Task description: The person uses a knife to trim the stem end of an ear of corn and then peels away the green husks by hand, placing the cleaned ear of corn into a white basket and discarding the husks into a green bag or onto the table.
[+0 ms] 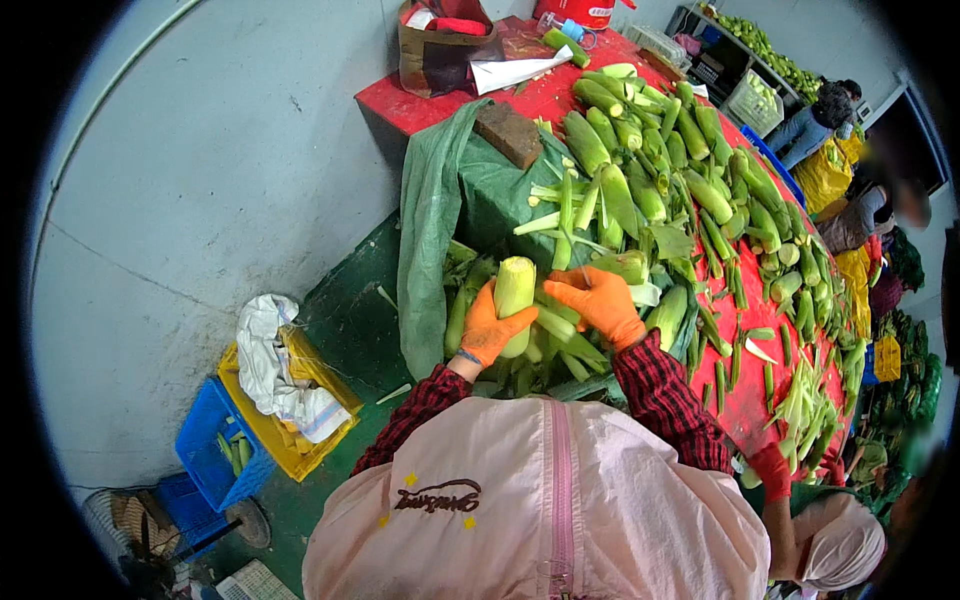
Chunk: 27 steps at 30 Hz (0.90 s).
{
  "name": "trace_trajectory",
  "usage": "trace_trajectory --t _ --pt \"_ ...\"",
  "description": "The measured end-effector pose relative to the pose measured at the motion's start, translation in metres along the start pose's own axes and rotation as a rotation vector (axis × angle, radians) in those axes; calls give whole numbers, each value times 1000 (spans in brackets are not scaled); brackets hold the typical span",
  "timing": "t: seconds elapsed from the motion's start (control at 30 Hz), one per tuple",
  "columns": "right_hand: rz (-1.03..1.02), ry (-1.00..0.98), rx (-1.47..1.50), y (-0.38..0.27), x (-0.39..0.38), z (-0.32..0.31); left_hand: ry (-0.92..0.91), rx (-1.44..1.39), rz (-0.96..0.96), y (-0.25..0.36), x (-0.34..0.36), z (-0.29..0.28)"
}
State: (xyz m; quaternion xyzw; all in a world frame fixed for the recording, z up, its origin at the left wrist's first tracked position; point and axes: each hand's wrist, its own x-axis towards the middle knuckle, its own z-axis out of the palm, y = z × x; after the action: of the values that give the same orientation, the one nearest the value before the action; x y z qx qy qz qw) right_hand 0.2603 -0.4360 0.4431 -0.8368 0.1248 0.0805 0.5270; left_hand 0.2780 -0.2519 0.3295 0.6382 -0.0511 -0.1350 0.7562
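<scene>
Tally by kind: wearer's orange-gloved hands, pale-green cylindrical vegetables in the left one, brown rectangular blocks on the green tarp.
Orange-gloved left hand and right hand: 2
Pale-green cylindrical vegetable: 1
Brown rectangular block: 1
Total: 4

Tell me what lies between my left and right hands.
In the head view: the pale green corn ear gripped by your left hand, then, lower down, green husks before your right hand.
</scene>
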Motion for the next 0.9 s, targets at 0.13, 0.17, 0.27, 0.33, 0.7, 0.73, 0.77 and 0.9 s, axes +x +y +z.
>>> trace_trajectory --t 0.13,0.17,0.27,0.33,0.7,0.73,0.77,0.9 --pt "-13 -69 -146 -17 -2 27 116 613 155 20 2 9" --pt "-5 -66 -136 -16 1 27 136 680 149 29 0 11" --pt "19 -62 -61 -15 2 26 174 784 139 47 -8 16" --pt "22 -63 48 -16 -1 24 172 727 159 51 -9 18" --pt "-10 -318 801 17 0 17 -253 -585 -17 6 -1 19" --pt "-30 -355 801 15 -3 15 -272 -684 -85 6 -2 19" --pt "-50 -393 802 14 -6 14 -290 -783 -154 6 -2 19" --pt "-31 -218 938 24 -11 3 -472 -904 -200 18 2 17"
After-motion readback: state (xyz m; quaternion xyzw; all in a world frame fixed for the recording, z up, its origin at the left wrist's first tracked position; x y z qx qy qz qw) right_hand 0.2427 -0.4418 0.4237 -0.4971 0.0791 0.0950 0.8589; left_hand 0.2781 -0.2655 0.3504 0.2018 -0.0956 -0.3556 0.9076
